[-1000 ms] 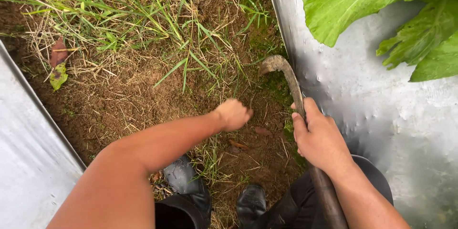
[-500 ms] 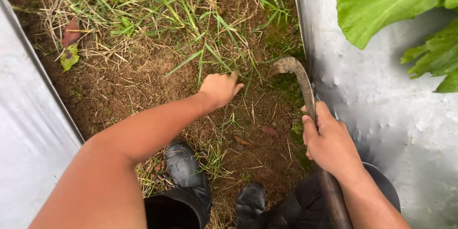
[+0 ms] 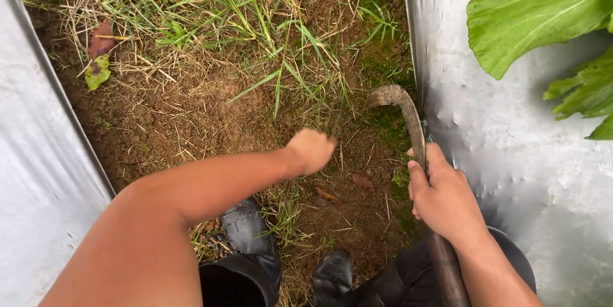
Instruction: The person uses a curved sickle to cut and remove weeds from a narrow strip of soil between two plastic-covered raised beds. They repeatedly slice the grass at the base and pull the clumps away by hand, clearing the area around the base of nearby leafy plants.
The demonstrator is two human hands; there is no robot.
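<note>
Gripping a curved sickle (image 3: 408, 122) — right hand (image 3: 444, 195); left hand (image 3: 311, 150) fisted over grass (image 3: 255, 19).

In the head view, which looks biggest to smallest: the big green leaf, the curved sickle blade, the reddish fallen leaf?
1. Big green leaf, though nearer the camera, so partly unsure.
2. Curved sickle blade.
3. Reddish fallen leaf.

Rusty brown sickle (image 3: 402, 106), black boots (image 3: 252, 237) (muddy), silver-grey plastic sheeting (image 3: 511, 153)
</note>
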